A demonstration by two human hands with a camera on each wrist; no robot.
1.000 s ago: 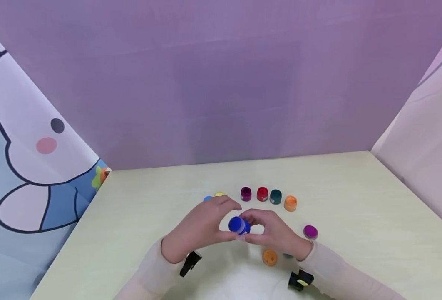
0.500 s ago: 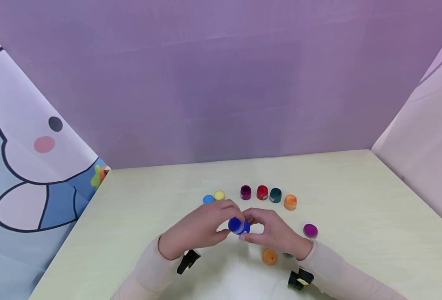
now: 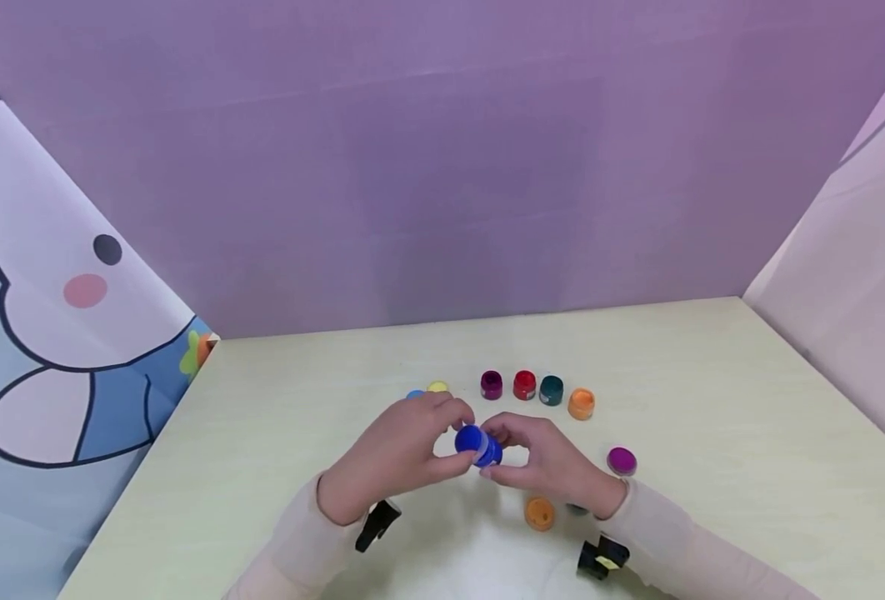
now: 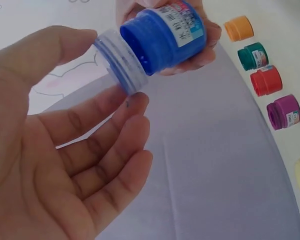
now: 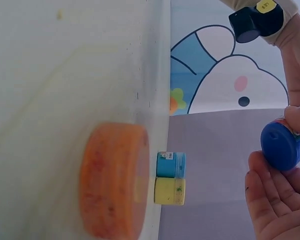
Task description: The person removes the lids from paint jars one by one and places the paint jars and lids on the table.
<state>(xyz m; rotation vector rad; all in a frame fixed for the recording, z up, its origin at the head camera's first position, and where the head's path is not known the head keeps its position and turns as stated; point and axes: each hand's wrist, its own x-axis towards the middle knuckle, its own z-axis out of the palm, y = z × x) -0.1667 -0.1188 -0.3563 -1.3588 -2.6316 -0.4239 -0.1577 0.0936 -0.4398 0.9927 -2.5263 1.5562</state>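
Note:
My left hand point(image 3: 401, 437) pinches a blue screw lid point(image 4: 121, 61) with a clear rim between thumb and fingers. Facing it is a small blue paint jar point(image 4: 165, 37) with a printed label, its mouth tilted toward the lid. In the left wrist view a thin gap shows along part of the jar's rim, and the lid overlaps the rest. My right hand point(image 3: 540, 454) grips this jar by its body, thumb below and fingers above in the head view. Both hands are raised above the table, and part of the jar is hidden by the right fingers.
Purple point(image 3: 491, 385), red point(image 3: 524, 385), green point(image 3: 551, 391) and orange point(image 3: 581, 404) paint jars stand uncapped behind the hands. Light blue point(image 5: 171, 165) and yellow point(image 5: 170, 191) jars stand left of them. Orange point(image 3: 540, 513) and purple point(image 3: 622, 461) lids lie nearer.
The left fingers and thumb have shifted around the lid, letting go partly and pinching again. The lid has moved slightly up and left from the jar. My right hand stays nearly still.

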